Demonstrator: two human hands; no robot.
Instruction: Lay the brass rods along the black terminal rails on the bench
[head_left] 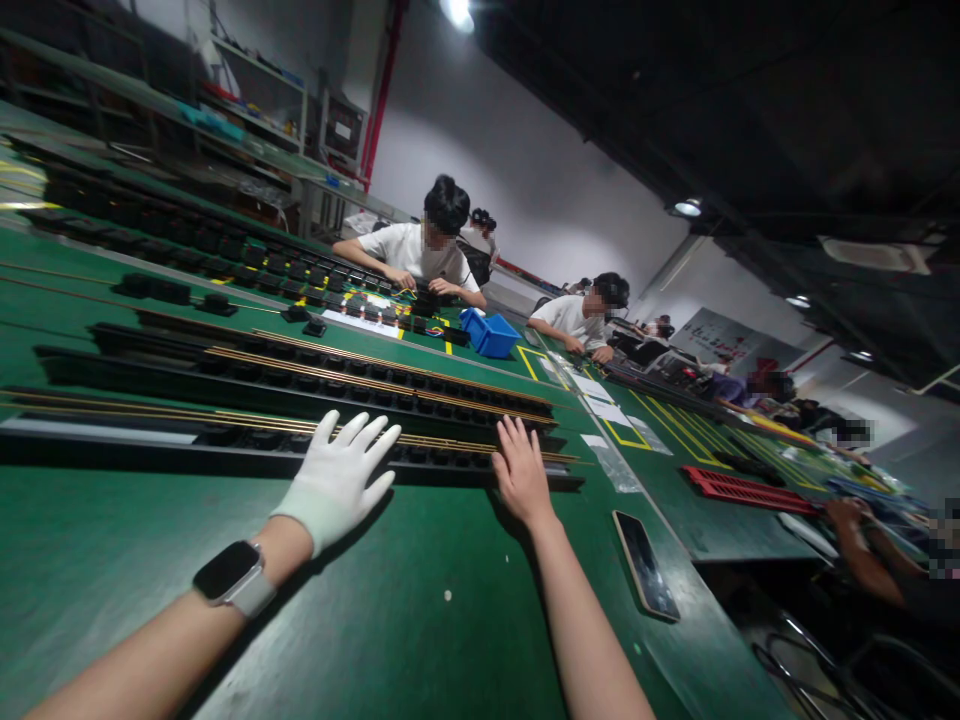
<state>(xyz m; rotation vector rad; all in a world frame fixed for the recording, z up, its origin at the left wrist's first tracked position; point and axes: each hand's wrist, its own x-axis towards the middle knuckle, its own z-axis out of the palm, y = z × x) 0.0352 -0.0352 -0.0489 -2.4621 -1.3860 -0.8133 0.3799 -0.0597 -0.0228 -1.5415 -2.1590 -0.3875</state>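
Observation:
My left hand (346,478), in a white glove with a pale green cuff, lies with fingers spread over the near edge of a long black channel (259,465). Bare, my right hand (521,468) rests with its fingers stretched at the right part of the same channel. Thin brass-coloured rods (247,422) run lengthwise along it, passing beside the fingertips of both hands. Behind it lie more black channels (150,372) with further brass rods (360,377) on top. Neither hand grips anything; whether the fingertips press on the rods I cannot tell.
A phone (645,565) lies on the green table (420,640) right of my right arm. Farther back stand a blue bin (489,333) and rows of black parts (217,255). Two people (420,255) in white shirts work across the table. A red slatted piece (750,488) lies at right.

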